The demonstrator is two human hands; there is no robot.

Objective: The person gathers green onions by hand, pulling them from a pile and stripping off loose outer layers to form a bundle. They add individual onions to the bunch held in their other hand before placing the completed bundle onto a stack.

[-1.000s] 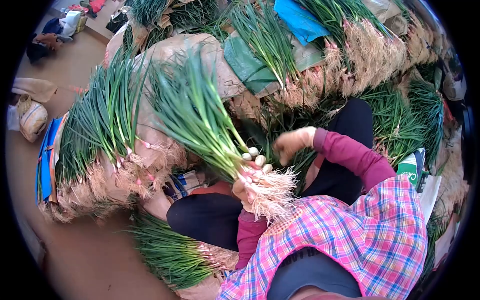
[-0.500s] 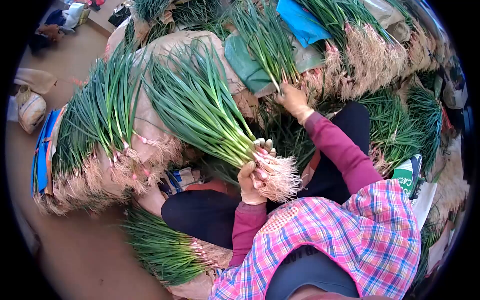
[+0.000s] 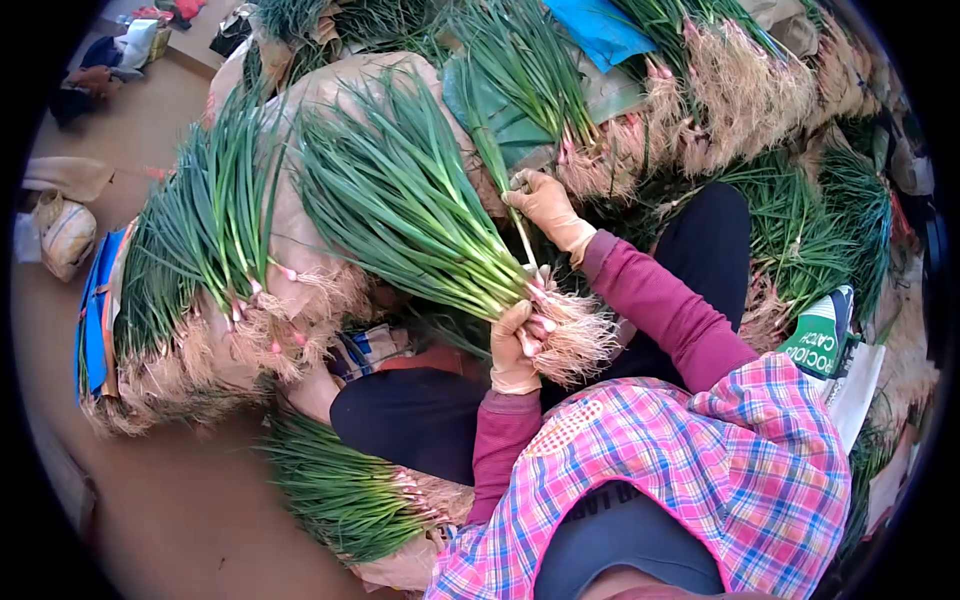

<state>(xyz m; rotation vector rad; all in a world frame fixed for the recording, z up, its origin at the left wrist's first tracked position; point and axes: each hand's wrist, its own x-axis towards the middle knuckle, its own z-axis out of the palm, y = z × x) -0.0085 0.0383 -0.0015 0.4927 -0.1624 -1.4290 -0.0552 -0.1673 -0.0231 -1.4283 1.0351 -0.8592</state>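
At the centre of the frame the left hand point(image 3: 517, 348), in a pale glove, has its grip clamped round the white stems of a thick bunch of green spring onions with pale stringy roots point(image 3: 420, 225), whose leaves fan toward the upper left. Just above, the gloved right hand point(image 3: 540, 203) pinches a single long green onion stalk point(image 3: 498, 175), its lower end reaching down to the bunch's roots. More rooted green onion bundles point(image 3: 205, 260) lie at the left on brown sacking point(image 3: 300, 240), others along the top near a blue plastic sheet point(image 3: 600, 28).
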